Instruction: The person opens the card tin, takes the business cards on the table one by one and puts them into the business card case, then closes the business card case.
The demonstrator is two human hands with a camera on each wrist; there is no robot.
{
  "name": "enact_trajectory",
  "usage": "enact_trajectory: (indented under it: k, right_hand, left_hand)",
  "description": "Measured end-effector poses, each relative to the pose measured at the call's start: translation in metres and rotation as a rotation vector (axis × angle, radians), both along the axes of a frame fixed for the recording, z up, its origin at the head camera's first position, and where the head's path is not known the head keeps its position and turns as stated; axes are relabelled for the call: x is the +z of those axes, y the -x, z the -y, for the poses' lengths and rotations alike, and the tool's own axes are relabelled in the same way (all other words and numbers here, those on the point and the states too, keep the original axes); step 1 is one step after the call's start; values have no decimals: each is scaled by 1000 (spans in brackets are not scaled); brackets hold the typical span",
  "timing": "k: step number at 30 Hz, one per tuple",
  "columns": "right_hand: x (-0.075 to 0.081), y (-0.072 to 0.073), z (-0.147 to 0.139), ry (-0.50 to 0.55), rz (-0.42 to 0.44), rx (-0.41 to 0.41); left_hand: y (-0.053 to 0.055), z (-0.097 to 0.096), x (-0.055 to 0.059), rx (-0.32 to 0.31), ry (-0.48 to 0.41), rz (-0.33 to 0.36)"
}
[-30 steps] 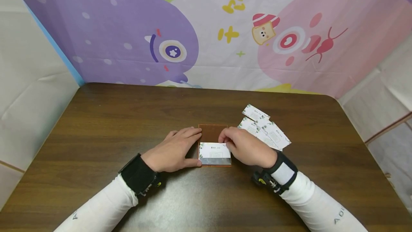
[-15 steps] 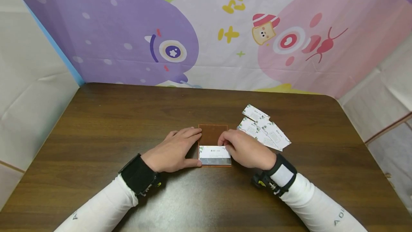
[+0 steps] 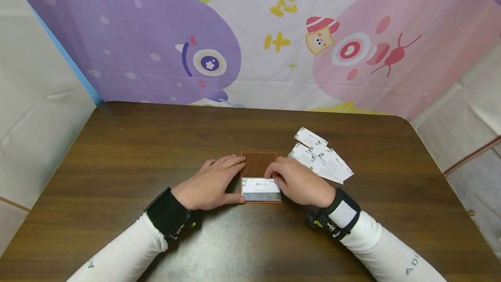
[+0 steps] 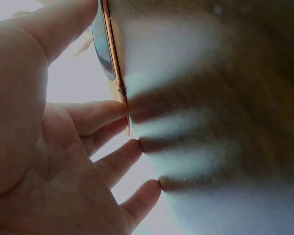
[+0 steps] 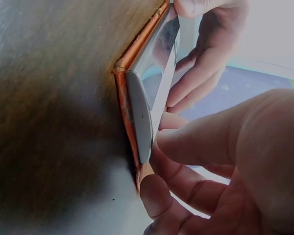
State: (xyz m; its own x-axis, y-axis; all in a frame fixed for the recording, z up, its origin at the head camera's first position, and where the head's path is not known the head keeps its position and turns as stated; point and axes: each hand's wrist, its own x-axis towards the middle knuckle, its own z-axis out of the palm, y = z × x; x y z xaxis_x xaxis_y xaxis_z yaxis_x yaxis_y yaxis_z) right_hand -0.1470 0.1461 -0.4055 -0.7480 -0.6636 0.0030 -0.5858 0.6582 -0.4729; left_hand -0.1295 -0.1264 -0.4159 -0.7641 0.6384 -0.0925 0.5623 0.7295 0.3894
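A brown business card holder (image 3: 257, 164) lies unfolded on the table, its near half bearing a grey metal pocket (image 3: 261, 197). A white business card (image 3: 255, 185) with a leaf print sits partly in that pocket, its upper part showing. My left hand (image 3: 213, 184) rests along the holder's left side, fingers extended, with thumb and fingertips touching its edge. My right hand (image 3: 301, 181) pinches the card near its upper right corner with curled fingers. In the right wrist view, the thumb (image 5: 196, 139) presses close to the metal pocket's end; the exact contact is partly hidden.
Several loose white business cards (image 3: 332, 164) overlap beyond my right hand, right of the holder. The brown wooden table (image 3: 156, 134) reaches back to a cartoon-print cloth (image 3: 274, 86).
The card has slid down toward me, deeper into the metal pocket, and less of it shows. My right hand moved slightly with it; my left hand has stayed in place.
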Motion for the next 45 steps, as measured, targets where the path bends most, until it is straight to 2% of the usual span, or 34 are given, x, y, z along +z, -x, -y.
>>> enact_trajectory:
  k: [14,24,35,45]
  right_hand:
    - [2,0,-4,-4,-19,-9]
    - [12,3,-17,-9,29,-82]
    - [14,7,-45,33,18,-177]
    - [20,9,-66,5,8,-256]
  left_hand:
    - [0,-1,0,2,1,9]
    - [0,-1,1,1,0,2]
    - [0,0,1,-6,-8,-2]
    - [1,1,4,-5,-4,4]
